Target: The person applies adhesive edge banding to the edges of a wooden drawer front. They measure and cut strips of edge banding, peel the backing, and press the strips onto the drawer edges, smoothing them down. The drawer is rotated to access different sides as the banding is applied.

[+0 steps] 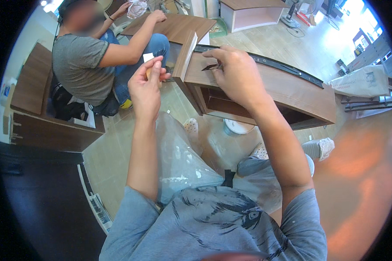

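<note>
My left hand [148, 82], at centre left, grips a small tan object [150, 73] with a flat white piece [147, 57] sticking up from it. My right hand [235, 71] is over the top face of a brown wooden box-like furniture piece [292, 89], its fingers closed on a small dark flat piece [209, 67]. A long black metal rail [287, 68] lies along that face, just behind my right hand. A pale strip [189, 56] runs along the upright panel at the box's left end.
A person in a grey shirt [80, 65] sits at left beside brown panels [32, 80]. A white tub [237, 127] is under the box. A cabinet [252, 17] stands behind, a pale bag [359, 80] at right, a dark board [39, 191] at lower left.
</note>
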A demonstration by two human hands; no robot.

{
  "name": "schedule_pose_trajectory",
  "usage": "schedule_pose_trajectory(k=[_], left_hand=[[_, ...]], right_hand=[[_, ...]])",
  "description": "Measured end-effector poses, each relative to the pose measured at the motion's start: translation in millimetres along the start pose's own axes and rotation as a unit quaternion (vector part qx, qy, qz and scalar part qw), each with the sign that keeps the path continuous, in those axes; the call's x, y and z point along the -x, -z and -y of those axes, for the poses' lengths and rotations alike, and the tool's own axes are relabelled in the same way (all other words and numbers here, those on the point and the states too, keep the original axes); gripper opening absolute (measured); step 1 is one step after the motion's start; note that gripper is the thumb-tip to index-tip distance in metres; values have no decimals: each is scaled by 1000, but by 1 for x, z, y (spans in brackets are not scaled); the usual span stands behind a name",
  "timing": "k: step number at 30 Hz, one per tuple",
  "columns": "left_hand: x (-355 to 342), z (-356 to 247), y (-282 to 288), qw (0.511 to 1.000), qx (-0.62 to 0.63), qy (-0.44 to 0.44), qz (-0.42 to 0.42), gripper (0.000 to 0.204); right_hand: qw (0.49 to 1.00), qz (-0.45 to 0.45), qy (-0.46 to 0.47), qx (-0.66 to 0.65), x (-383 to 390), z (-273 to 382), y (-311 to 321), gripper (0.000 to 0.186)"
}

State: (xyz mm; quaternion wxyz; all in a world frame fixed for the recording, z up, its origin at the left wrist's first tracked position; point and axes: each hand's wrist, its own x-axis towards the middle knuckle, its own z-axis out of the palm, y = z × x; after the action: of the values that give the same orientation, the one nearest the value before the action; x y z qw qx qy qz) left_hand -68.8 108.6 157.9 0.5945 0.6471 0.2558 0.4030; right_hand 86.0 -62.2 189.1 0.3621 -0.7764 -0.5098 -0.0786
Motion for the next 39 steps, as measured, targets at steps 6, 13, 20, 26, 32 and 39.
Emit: schedule_pose_trajectory(k=[6,13,20,26,32,39], left_hand=[[-40,-2,-23,991,23,19,131,50],[-47,19,-30,988,79,29,129,48],[-45,11,-26,987,58,38,144,49],[-40,9,-31,975,142,72,153,50],[-40,10,-30,973,157,69,153,49],[-41,8,-27,970,171,66,162,50]], right_hand=[[991,-10,30,127,-26,3,-19,36],[978,22,68,196,-42,19,-31,18],[984,41,-34,168,-54,26,-29,23],[995,58,-66,53,-71,5,-15,35],[993,70,-99,-12,-88,-10,-13,30],[992,13,-109,-58,-97,-18,-28,36]])
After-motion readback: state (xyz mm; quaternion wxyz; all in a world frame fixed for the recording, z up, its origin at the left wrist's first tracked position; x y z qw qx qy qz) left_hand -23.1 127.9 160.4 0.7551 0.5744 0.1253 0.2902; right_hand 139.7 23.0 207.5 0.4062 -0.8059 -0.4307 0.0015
